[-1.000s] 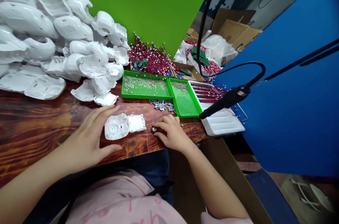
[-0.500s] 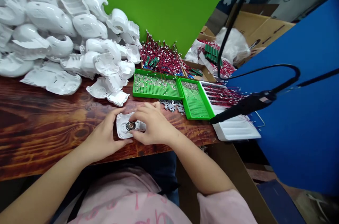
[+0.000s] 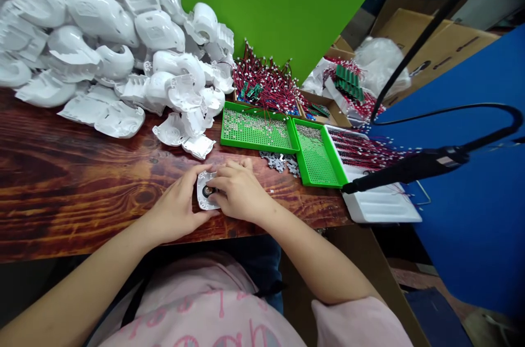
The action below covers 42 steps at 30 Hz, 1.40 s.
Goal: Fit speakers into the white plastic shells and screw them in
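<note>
A small white plastic shell [image 3: 202, 203] lies on the wooden table in front of me, its hollow side up. My left hand [image 3: 176, 211] grips its left edge between thumb and fingers. Inside the shell sits a small round speaker [image 3: 208, 191] with a black rim and a metal middle. My right hand [image 3: 241, 192] reaches over from the right, thumb and fingertips closed on the speaker. Its fingers cover the right part of both pieces, so I cannot tell whether the speaker is fully seated.
White plastic housings [image 3: 102, 18] are heaped at the left. Behind my hands stand a green tray [image 3: 258, 145] of small metal parts and a second green tray [image 3: 322, 169]. Grey metal pieces [image 3: 281, 162], red wires [image 3: 266, 81], a white tray [image 3: 381, 207] and a black screwdriver [image 3: 410, 169] are nearby.
The speaker has gone lower into the shell, with the right fingers pressed closer over it. The whole view has shifted, so things appear further right. The left hand keeps its hold.
</note>
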Each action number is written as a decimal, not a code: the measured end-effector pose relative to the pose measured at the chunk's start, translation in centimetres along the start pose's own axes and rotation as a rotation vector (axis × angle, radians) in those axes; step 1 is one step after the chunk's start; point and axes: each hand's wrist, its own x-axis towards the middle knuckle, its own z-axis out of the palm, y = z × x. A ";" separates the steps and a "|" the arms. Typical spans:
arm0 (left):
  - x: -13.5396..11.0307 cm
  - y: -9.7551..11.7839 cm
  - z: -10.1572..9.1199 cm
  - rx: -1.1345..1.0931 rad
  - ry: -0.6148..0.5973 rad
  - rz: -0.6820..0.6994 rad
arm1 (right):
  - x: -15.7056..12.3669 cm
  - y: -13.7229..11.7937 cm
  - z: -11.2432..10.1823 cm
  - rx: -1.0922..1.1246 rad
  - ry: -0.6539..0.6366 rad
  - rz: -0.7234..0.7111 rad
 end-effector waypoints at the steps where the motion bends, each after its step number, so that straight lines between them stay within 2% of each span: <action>1: 0.0 0.0 0.0 0.002 0.001 0.002 | 0.0 0.0 0.1 -0.003 -0.006 0.006; 7: -0.2 -0.2 0.0 0.013 -0.024 0.030 | 0.4 -0.2 0.0 0.048 -0.033 0.087; 14: -0.2 -0.1 -0.3 0.035 -0.059 0.003 | 1.8 -0.8 -1.6 0.045 -0.205 0.168; 24: -0.2 -0.1 0.0 0.039 -0.076 0.052 | 2.4 -0.9 -2.1 0.012 -0.274 0.104; 28: -0.3 -0.1 -0.1 0.061 -0.077 0.064 | 2.2 -1.3 -2.6 -0.035 -0.285 0.153; 34: 0.2 -0.3 -0.2 0.011 -0.106 0.055 | 3.5 -1.4 -2.0 0.039 -0.222 0.315; 37: 0.9 0.5 -0.1 -0.012 -0.130 0.065 | 2.8 -1.4 -2.4 -0.008 -0.201 0.280; 39: 1.6 1.2 0.0 -0.022 -0.162 0.050 | 0.0 -0.7 -3.6 0.070 -0.076 0.192; 42: 3.2 1.9 0.7 -0.016 -0.182 0.033 | -8.0 2.5 -6.6 0.449 0.305 0.108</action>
